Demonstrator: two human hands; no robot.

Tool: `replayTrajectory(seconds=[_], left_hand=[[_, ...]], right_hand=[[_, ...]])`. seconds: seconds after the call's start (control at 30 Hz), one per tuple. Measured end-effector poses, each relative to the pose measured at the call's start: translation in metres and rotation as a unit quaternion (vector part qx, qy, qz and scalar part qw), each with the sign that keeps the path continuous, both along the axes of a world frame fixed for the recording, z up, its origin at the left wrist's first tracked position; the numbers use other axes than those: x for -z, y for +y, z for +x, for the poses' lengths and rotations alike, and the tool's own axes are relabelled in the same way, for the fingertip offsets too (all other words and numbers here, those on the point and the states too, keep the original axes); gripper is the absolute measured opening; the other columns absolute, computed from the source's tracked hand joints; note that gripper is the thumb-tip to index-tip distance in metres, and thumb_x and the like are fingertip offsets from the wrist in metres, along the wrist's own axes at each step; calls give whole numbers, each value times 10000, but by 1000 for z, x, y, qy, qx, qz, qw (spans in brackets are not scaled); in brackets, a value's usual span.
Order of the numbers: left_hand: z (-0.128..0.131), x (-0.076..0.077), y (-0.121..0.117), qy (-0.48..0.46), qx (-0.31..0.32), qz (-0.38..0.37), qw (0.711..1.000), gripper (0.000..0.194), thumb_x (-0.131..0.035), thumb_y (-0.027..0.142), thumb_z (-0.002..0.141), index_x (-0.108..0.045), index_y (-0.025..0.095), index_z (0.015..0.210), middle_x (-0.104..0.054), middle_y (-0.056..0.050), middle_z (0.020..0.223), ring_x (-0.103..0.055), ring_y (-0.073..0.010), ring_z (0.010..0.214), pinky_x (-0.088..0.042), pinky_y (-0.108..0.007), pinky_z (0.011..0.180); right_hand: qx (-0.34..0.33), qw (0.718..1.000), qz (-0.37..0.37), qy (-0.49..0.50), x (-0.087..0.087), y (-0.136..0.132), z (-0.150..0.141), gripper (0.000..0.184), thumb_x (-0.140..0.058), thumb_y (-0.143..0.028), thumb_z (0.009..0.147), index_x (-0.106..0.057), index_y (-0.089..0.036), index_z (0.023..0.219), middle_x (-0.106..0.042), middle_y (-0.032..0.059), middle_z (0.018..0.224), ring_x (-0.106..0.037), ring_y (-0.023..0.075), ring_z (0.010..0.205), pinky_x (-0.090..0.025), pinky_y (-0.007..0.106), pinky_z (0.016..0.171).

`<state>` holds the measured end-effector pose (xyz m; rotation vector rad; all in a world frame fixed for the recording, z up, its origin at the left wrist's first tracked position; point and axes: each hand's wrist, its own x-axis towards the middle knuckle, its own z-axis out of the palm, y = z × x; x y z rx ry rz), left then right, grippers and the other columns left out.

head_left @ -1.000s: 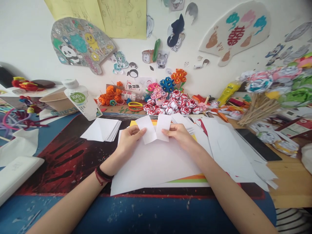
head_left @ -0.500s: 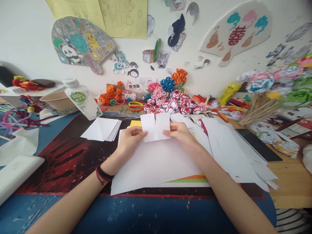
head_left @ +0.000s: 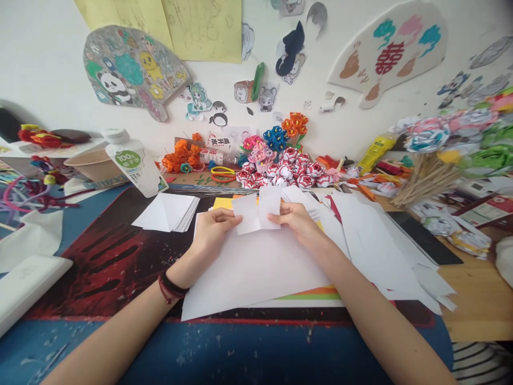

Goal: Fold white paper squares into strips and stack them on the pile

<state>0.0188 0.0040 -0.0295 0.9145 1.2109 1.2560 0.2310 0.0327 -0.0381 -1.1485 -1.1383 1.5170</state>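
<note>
A small white paper [head_left: 247, 215], split down its middle from the top edge, is held up above the mat between my two hands. My left hand [head_left: 216, 227] is closed, pinching the left part between thumb and fingers. On the other side my right hand [head_left: 294, 219] grips the right part [head_left: 270, 206] the same way. That part slightly overlaps the left one low down; whether they still join there I cannot tell. Beneath the hands lies a large white sheet [head_left: 256, 272], over some coloured sheets. To the left sits a stack of white paper squares [head_left: 166, 211].
A leaning white bottle [head_left: 136, 166], paper flowers [head_left: 296, 171] and yellow-handled scissors [head_left: 223, 174] line the back. More white sheets [head_left: 377, 246] spread at the right, beside a bunch of flowers on sticks [head_left: 425, 171]. At the left edge lies a long white case [head_left: 32, 289].
The gap in the small paper has run further down from the top edge. Its right part has tilted and shifted over the left. Both hands have hardly moved.
</note>
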Motion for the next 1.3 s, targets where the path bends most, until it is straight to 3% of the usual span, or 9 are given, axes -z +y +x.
replayTrajectory(seconds=[0.23,0.5,0.67,0.8,0.97,1.3], left_hand=[[-4,-4,1,5,-22,6,1000,326,-873,297,495,-650,142,677,-638,2,586,-516,-89,491,-359,-215,482],[-4,-7,0,61,15,78,995,262,-778,387,657,-696,151,736,-636,-13,695,-489,-96,588,-341,-221,536],[-1,-5,-1,140,13,114,983,258,-730,413,714,-728,157,750,-672,-27,733,-487,-112,596,-346,-235,556],[0,0,-2,190,0,130,973,272,-712,420,724,-748,157,780,-699,-43,747,-512,-135,604,-346,-246,552],[3,3,-5,205,-19,154,966,285,-703,423,733,-765,162,830,-731,-67,812,-584,-174,688,-404,-261,621],[0,0,-6,248,-10,155,956,284,-692,445,745,-718,164,786,-713,-56,780,-595,-162,658,-423,-253,603]], right_hand=[[36,999,-4,5,-5,0,4,332,-859,-239,498,-738,-127,786,-742,103,861,-656,215,742,-493,321,695],[-33,998,47,-17,-8,-3,2,314,-764,-385,688,-738,-141,883,-717,66,848,-609,156,703,-461,274,654],[-111,989,84,-55,-9,-5,-4,385,-663,-499,780,-737,-142,904,-702,71,839,-618,185,752,-462,299,703],[-158,973,142,-90,-12,-9,-9,430,-595,-574,808,-709,-160,794,-651,34,751,-567,159,688,-423,271,655],[-161,953,198,-165,-15,-12,-11,493,-599,-617,780,-593,-167,578,-479,-20,565,-414,114,547,-304,248,541],[-153,953,200,-170,-16,-13,-11,383,-635,-525,791,-668,-172,647,-621,30,652,-528,151,612,-405,263,597]])
